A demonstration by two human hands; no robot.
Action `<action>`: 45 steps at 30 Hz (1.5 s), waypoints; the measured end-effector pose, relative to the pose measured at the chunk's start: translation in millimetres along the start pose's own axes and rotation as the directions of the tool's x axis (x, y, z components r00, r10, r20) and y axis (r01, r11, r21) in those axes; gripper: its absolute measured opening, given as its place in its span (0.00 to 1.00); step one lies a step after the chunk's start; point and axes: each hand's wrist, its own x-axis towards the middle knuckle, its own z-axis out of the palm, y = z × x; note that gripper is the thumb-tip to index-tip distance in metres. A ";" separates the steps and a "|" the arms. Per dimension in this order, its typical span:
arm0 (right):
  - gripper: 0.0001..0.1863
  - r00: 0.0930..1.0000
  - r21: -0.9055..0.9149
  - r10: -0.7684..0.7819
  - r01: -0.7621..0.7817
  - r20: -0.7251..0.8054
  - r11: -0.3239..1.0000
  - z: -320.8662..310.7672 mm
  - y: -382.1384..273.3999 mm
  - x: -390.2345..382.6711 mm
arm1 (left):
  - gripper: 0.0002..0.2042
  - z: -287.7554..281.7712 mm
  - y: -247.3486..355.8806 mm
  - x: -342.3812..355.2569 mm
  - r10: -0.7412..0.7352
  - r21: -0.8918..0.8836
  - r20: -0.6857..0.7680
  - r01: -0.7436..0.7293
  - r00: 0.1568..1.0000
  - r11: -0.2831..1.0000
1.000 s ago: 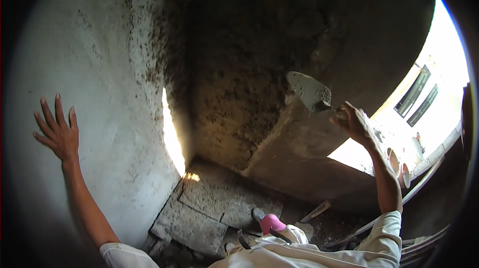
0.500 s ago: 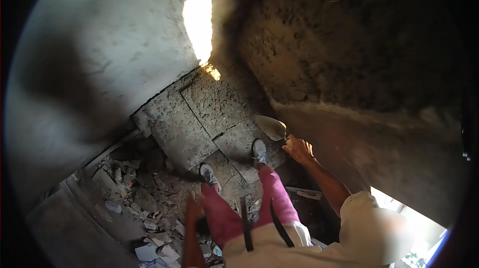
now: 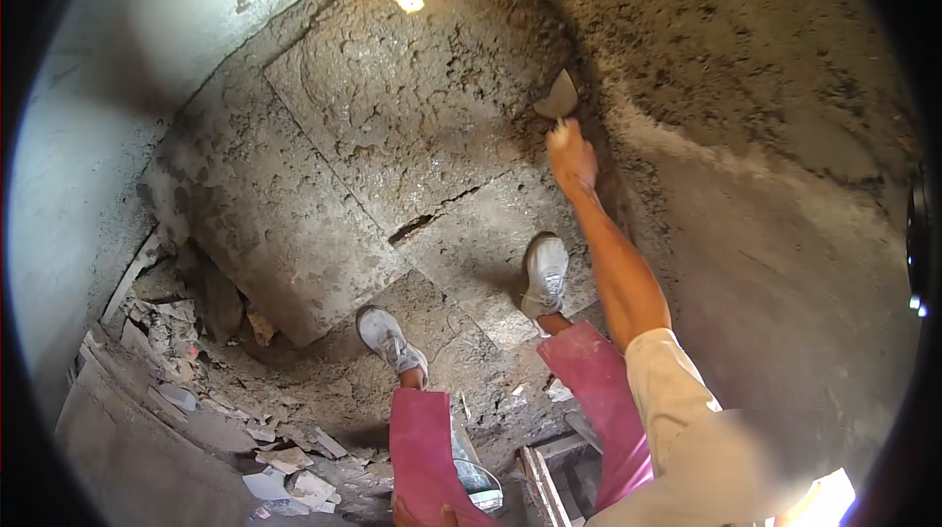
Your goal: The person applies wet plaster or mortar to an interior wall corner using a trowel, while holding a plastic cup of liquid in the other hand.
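Observation:
My right hand (image 3: 572, 159) is wrapped round the handle of a trowel (image 3: 560, 95), arm stretched forward. The trowel's pale blade is over the far right part of the rough, mortar-spattered slabs (image 3: 402, 95), close to the foot of the right wall. Whether the blade touches the surface I cannot tell. At the lower edge, my left hand (image 3: 447, 515) shows only a few fingers, spread apart against my pink trouser leg near the knee. The rest of that hand is cut off by the frame.
My shoes stand on the slabs, which have a dark gap (image 3: 413, 229) at one joint. Broken rubble (image 3: 285, 478) lies at lower left beside a hollow. A bucket (image 3: 476, 473) and a wooden frame (image 3: 546, 488) sit below my legs. Walls rise left and right (image 3: 765, 262).
My right hand has carried the trowel forward, from beside the right wall to over the far slabs. My left hand has come to my leg. The view has tilted and closed in on the slabs.

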 end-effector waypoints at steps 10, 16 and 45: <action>0.20 0.983 0.559 -0.160 0.086 0.085 0.825 -55.3 -17.2 -66.3 | 0.41 -13.5 -14.0 -14.2 0.055 -0.068 -0.030 -0.057 0.998 0.996; 0.15 0.951 0.008 -0.306 0.306 0.053 0.952 -209.5 4.6 -135.7 | 0.41 -37.9 -25.4 -44.6 0.227 -0.133 0.013 -0.223 0.974 0.966; 0.28 0.095 0.770 -0.966 0.624 -0.239 -0.129 -882.2 -214.1 -530.9 | 0.39 -291.1 -142.5 -64.5 0.317 -0.497 -0.161 -0.354 0.935 0.792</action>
